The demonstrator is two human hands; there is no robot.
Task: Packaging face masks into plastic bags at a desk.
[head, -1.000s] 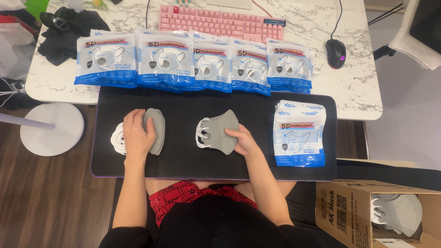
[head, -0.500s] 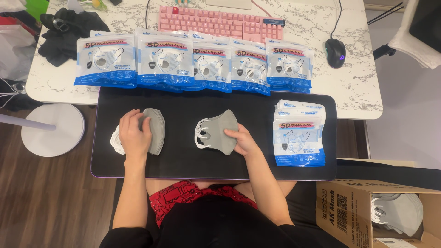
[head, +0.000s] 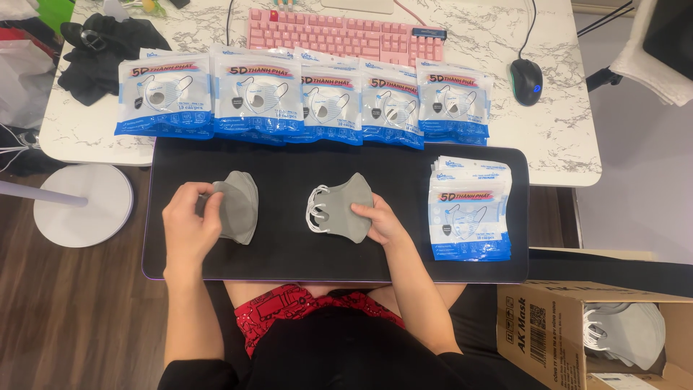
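While the left hand pinches the near edge of a folded grey mask toward the left edge of the black mat, its fingers have closed over the white ear loops that lay bare beside it a second ago, so the loops are now hidden under the hand and the mask looks gathered up for handling. That mask stands with its long axis running from the near edge to the far edge, rounded side pointing right. At the middle of the mat lies a second grey mask, white loops pointing left, its broad body slanting up toward the far edge. The right hand rests on its right side, fingers flat and pressing rather than gripping, much as before. A stack of blue-and-white packets sits by the right edge, and a row of packets lines the far edge on the marble surface.
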